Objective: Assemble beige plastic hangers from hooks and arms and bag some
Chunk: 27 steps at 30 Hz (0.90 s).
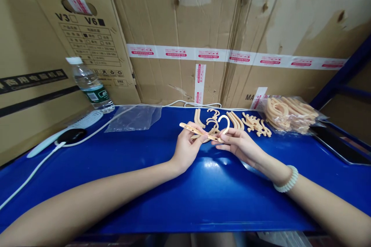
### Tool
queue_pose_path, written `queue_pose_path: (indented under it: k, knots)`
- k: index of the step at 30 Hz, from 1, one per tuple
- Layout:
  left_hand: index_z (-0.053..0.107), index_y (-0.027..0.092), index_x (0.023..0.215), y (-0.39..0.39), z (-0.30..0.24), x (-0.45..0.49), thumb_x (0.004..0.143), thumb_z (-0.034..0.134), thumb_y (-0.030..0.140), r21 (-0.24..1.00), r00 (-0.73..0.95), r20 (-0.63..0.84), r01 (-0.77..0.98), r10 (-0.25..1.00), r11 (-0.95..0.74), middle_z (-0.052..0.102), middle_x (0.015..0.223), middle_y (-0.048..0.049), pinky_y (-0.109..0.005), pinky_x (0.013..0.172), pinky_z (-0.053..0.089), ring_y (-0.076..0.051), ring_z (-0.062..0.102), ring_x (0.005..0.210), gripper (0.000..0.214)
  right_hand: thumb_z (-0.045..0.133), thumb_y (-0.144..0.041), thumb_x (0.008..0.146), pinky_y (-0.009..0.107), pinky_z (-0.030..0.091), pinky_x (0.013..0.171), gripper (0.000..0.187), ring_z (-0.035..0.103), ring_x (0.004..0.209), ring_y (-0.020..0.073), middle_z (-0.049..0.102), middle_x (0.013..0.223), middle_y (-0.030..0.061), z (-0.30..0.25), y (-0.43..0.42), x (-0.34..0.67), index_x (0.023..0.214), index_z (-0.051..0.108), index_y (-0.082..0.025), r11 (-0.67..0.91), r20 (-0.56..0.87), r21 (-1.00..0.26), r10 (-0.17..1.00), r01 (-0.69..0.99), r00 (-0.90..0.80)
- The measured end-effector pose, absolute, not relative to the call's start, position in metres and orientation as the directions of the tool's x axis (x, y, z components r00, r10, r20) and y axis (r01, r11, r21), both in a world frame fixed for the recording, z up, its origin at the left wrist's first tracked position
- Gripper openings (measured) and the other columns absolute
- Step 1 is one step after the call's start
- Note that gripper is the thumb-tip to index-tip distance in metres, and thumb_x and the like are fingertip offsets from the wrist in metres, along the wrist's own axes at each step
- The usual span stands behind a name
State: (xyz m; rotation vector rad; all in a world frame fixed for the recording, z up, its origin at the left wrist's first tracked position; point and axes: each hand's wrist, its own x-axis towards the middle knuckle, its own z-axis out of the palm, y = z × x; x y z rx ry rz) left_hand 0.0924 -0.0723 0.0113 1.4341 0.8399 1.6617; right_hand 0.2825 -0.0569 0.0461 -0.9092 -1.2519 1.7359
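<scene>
Left hand [188, 144] pinching a slim peach-coloured plastic hanger arm [194, 129], and there's the right hand [238, 143], fingers closed around the base of a matching hanger hook [225, 122]! The two parts meet at the arm's right end, up above the blue tabletop [185, 200]. A pale beaded bracelet [286, 180] rings the right wrist. Just beyond the hands, more hooks [213, 113] sit in a cluster, with curved arm pieces [235, 120] to their right, then a heap of small knobbly pieces [257, 124]. Far right, a transparent bag [291, 115] bulges with peach parts. Over on the left, a flat plastic bag [131, 119], then a water bottle [94, 90] before the cardboard [179, 15].
</scene>
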Motion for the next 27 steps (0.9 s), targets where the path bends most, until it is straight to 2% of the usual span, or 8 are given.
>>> queue_pose_path:
  k: [6, 14, 17, 20, 24, 27]
  knots:
    - [0.061, 0.019, 0.084, -0.076, 0.011, 0.091, 0.085, 0.070, 0.020, 0.853, -0.041, 0.514, -0.082, 0.857, -0.515, 0.065, 0.085, -0.0015, -0.028, 0.079, 0.054, -0.017, 0.067, 0.083, 0.010, 0.090, -0.034, 0.068, 0.027, 0.060, 0.073, 0.030, 0.073, 0.078, 0.0168, 0.073, 0.082, 0.0035, 0.046, -0.060, 0.281, 0.076, 0.067, -0.016, -0.088, -0.012, -0.980, 0.920, -0.176, -0.392]
    - [0.059, 0.019, 0.085, -0.084, 0.015, 0.097, 0.081, 0.076, 0.026, 0.837, -0.044, 0.522, -0.169, 0.852, -0.521, 0.060, 0.088, -0.0013, -0.027, 0.077, 0.056, -0.015, 0.065, 0.082, 0.019, 0.089, -0.040, 0.068, 0.029, 0.056, 0.063, 0.033, 0.066, 0.061, 0.0143, 0.069, 0.068, 0.0017, 0.045, -0.065, 0.277, 0.073, 0.065, -0.018, 0.087, 0.128, -0.987, 0.937, -0.139, -0.325]
    - [0.057, 0.018, 0.088, -0.082, 0.016, 0.096, 0.079, 0.079, 0.028, 0.868, -0.059, 0.452, -0.202, 0.890, -0.454, 0.061, 0.087, -0.0010, -0.027, 0.074, 0.057, -0.015, 0.066, 0.081, 0.026, 0.087, -0.039, 0.070, 0.028, 0.055, 0.062, 0.031, 0.065, 0.064, 0.0140, 0.070, 0.075, 0.0022, 0.049, -0.067, 0.277, 0.072, 0.064, -0.018, 0.112, 0.152, -0.985, 0.927, -0.135, -0.344]
    - [0.055, 0.018, 0.093, -0.079, 0.016, 0.095, 0.077, 0.081, 0.032, 0.902, -0.046, 0.355, -0.246, 0.934, -0.355, 0.064, 0.089, -0.0018, -0.027, 0.073, 0.058, -0.017, 0.069, 0.083, 0.034, 0.086, -0.037, 0.071, 0.024, 0.050, 0.053, 0.029, 0.060, 0.064, 0.0120, 0.070, 0.084, 0.0027, 0.051, -0.068, 0.276, 0.070, 0.064, -0.019, 0.198, 0.222, -0.975, 0.908, -0.103, -0.356]
    - [0.053, 0.018, 0.103, -0.078, 0.013, 0.098, 0.074, 0.083, 0.030, 0.916, 0.062, 0.302, -0.295, 0.951, -0.272, 0.070, 0.091, -0.0034, -0.030, 0.074, 0.061, -0.018, 0.072, 0.082, 0.044, 0.085, -0.039, 0.072, 0.022, 0.044, 0.044, 0.029, 0.052, 0.050, 0.0083, 0.067, 0.073, -0.0001, 0.048, -0.070, 0.273, 0.074, 0.065, -0.019, 0.192, 0.196, -0.980, 0.903, -0.049, -0.383]
    - [0.054, 0.017, 0.103, -0.081, 0.012, 0.101, 0.070, 0.085, 0.026, 0.938, 0.174, 0.254, -0.284, 0.951, -0.199, 0.073, 0.085, -0.0041, -0.031, 0.071, 0.061, -0.018, 0.073, 0.074, 0.046, 0.083, -0.045, 0.073, 0.025, 0.049, 0.049, 0.031, 0.060, 0.055, 0.0128, 0.067, 0.068, 0.0017, 0.047, -0.069, 0.274, 0.079, 0.068, -0.018, 0.166, 0.151, -0.986, 0.885, -0.004, -0.441]
